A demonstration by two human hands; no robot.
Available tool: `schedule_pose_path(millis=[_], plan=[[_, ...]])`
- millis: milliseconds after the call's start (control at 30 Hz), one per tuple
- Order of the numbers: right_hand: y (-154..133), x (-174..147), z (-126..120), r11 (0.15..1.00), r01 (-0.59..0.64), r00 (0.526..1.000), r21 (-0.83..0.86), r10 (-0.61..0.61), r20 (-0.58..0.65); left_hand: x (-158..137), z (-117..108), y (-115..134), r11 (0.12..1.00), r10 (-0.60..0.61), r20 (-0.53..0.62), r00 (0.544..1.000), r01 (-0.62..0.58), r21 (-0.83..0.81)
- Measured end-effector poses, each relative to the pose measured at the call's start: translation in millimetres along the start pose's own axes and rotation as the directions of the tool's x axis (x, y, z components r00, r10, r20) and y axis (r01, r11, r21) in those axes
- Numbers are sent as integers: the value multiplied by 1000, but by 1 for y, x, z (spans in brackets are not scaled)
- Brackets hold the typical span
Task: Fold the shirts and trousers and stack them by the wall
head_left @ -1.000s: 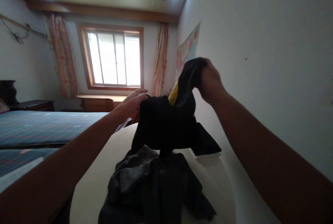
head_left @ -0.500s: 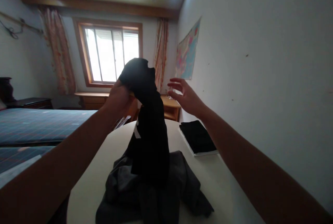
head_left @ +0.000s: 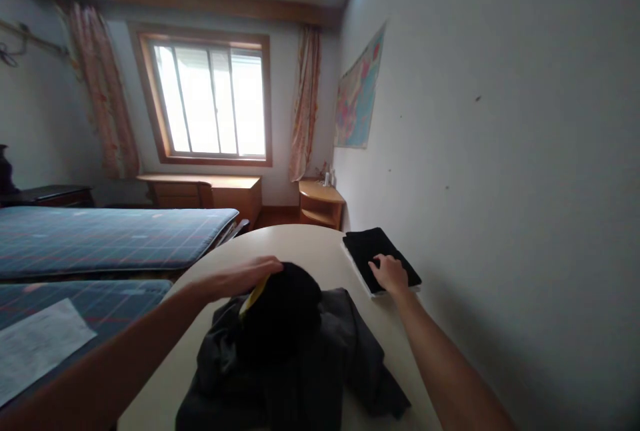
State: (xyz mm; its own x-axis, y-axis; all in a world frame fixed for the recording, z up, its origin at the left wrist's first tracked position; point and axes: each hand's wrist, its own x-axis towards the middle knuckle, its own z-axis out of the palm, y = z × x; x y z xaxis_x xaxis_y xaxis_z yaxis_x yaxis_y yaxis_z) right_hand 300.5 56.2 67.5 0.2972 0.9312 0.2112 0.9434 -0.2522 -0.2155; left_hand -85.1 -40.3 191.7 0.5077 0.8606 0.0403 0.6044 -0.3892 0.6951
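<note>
My left hand (head_left: 260,272) has hold of the upper edge of a black garment (head_left: 285,314), its fingers laid over the top and the thumb hidden. A strip of yellow shows along the garment's left side. The black garment is bunched up over a dark grey garment (head_left: 367,364), which lies crumpled on the white round table (head_left: 285,237). Over to the right, my right hand (head_left: 391,273) rests on a folded black cloth (head_left: 373,247), fingers slightly bent and apart. Something flat and white (head_left: 361,279) lies under that cloth.
The wall (head_left: 500,184) rises close along the table's right side. Beds with blue checked mattresses (head_left: 100,237) stand to the left, a sheet of paper (head_left: 45,344) on the nearer one. Wooden desks (head_left: 225,183) stand below the window.
My left hand has lowered the black garment from window height down onto the grey one. My right hand has come down from the air onto the folded black cloth.
</note>
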Motion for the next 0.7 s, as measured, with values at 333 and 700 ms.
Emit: schedule_pose_path(millis=[333, 700], plan=[[-2, 0, 2, 991, -25, 998, 129, 32, -49, 3, 74, -13, 802, -120, -103, 987, 158, 576], [-24, 13, -102, 793, 286, 830, 538, 75, -553, 20, 37, -7, 908, 10, -343, 939, 135, 396]])
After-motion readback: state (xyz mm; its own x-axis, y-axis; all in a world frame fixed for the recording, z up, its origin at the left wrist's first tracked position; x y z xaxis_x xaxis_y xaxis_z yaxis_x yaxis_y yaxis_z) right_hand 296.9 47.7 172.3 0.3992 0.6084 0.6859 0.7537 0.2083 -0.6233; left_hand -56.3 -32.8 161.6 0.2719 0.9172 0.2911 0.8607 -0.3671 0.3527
